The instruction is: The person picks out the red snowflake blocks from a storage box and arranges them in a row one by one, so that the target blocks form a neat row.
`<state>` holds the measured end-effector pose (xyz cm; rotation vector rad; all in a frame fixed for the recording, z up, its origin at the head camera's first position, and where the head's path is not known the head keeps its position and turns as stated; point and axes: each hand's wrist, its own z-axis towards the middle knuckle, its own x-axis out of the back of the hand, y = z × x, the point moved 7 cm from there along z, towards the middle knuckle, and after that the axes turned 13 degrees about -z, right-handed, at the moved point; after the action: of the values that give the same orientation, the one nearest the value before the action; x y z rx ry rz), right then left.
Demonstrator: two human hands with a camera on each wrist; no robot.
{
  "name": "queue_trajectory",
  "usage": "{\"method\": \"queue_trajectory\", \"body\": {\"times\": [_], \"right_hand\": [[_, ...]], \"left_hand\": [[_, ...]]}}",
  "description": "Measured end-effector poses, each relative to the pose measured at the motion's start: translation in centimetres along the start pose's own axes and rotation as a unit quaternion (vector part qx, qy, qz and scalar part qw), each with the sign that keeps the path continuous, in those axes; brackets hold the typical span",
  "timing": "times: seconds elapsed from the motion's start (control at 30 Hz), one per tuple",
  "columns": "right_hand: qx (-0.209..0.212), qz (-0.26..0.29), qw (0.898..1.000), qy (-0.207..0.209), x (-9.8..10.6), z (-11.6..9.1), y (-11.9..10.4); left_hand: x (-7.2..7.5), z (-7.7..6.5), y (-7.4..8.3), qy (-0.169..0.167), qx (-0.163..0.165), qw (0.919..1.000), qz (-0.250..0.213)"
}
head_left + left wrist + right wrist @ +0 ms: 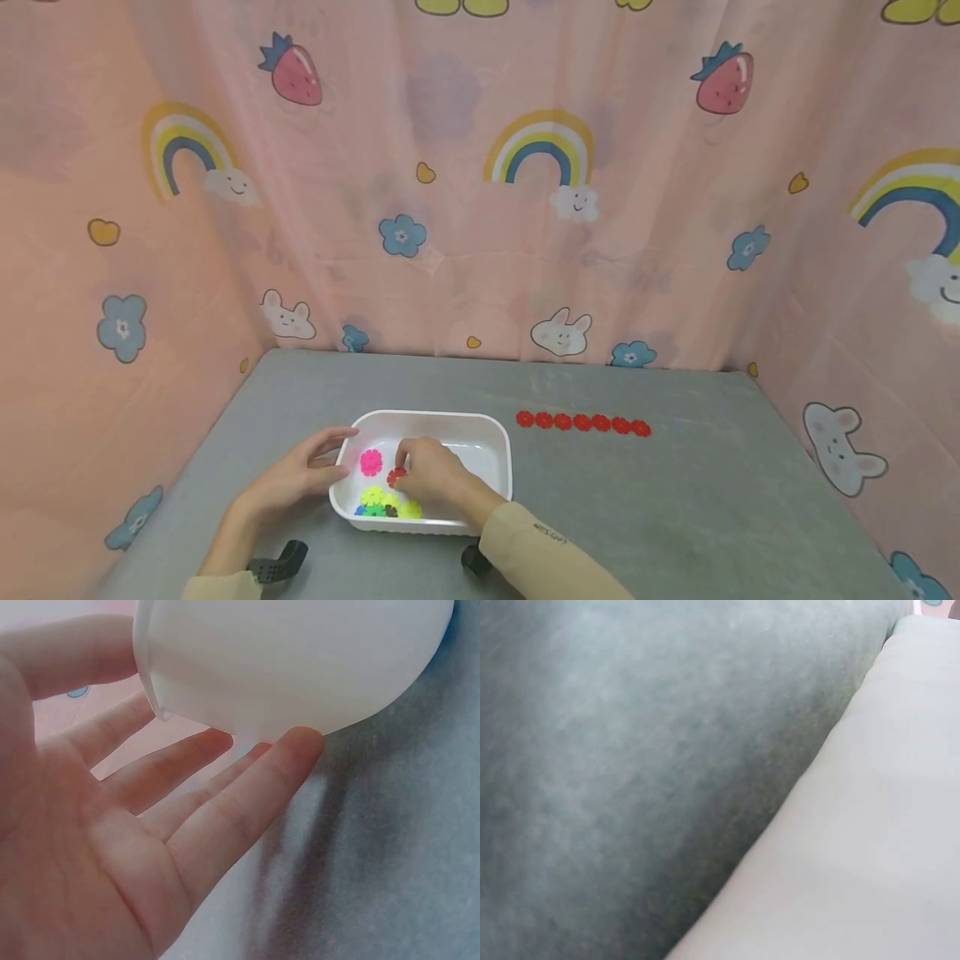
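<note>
A white plastic tray [497,475] stands on the table, with flower-shaped plastic discs inside. My left hand [302,468] touches its left end, the thumb and mostly straight fingers spread against the rim and outer wall. In the left wrist view, that hand [150,795] has its fingertips against the tray's pale wall [300,667]. Inside the tray, my right hand [435,473] pinches a red flower-shaped disc [395,476] between thumb and curled fingers. A pink disc [371,462] lies to its left. Yellow discs [410,509] and a green disc [374,510] cluster at the near-left corner.
A row of several red flower-shaped discs [582,422] lies on the grey table [675,508], right of the tray. A pink patterned curtain [465,275] surrounds the table at the back and sides. The right wrist view shows the tray's outer wall [855,847] beside grey cloth.
</note>
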<state>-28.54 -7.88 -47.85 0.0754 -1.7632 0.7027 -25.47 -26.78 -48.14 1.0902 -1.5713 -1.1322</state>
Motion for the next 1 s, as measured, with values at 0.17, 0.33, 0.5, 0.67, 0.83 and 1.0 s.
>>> {"method": "queue_trajectory", "body": {"times": [0.17,0.33,0.5,0.67,0.83,1.0], "right_hand": [[0.003,0.002,1.0,-0.008,0.02,-0.1,-0.01],[0.015,0.002,1.0,-0.012,0.06,-0.07,-0.09],[0.026,-0.004,1.0,-0.011,0.06,0.0,-0.06],[0.032,-0.004,0.999,-0.006,-0.06,0.08,-0.07],[0.036,-0.012,0.999,-0.005,-0.04,0.06,-0.11],[0.033,-0.023,0.999,-0.015,-0.25,0.12,-0.06]], "left_hand": [[-0.15,-0.01,0.06,-0.004,0.002,1.0,-0.004],[0.01,-0.15,0.1,0.001,0.008,1.0,0.0],[-0.08,-0.22,0.13,-0.001,0.006,1.0,0.007],[-0.2,-0.44,0.14,-0.005,-0.003,1.0,0.006],[-0.15,-0.37,0.1,-0.004,-0.001,1.0,0.006],[-0.08,-0.28,0.05,0.003,0.005,0.9999,0.013]]}}
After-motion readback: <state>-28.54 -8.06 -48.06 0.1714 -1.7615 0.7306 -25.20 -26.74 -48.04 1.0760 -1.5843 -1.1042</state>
